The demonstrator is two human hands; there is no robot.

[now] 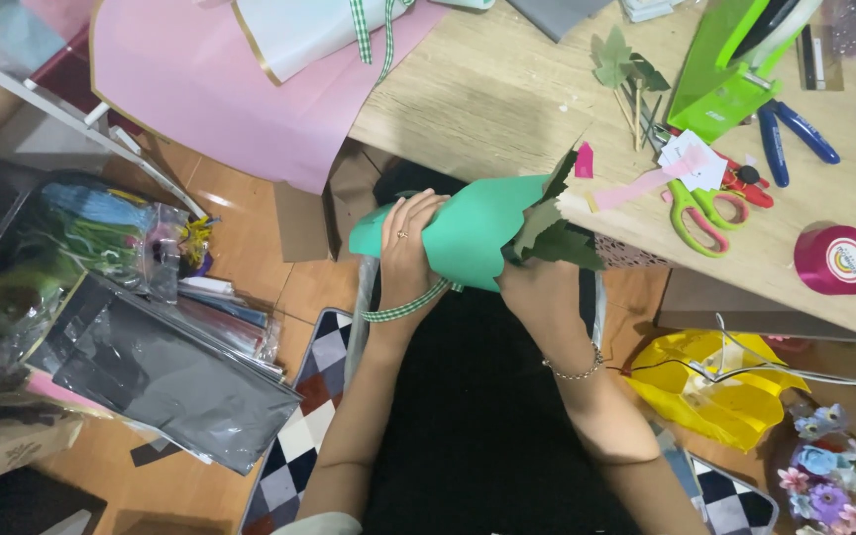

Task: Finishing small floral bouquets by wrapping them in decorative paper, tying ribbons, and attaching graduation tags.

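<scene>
A sheet of green paper point(468, 228) is rolled into a cone around dark green paper leaves point(557, 238) that stick out at its right end. My left hand point(408, 253) wraps around the narrow left part of the cone, a ring on one finger. A green-and-white checked ribbon point(408, 302) runs under this hand and across the cone. My right hand point(537, 292) grips the cone from below, near the leaves, with a bracelet on its wrist. The bundle is held over my lap, just off the wooden table's edge point(507, 109).
On the table lie green-handled scissors point(695, 213), red-handled scissors point(745, 183), blue pliers point(790, 134), a pink ribbon spool point(837, 260), a green tape dispenser point(730, 69), paper leaf stems point(626, 69) and pink wrapping paper point(220, 89). Plastic-wrapped sheets point(151, 367) lie left; a yellow bag point(715, 391) and paper flowers point(829, 481) lie right.
</scene>
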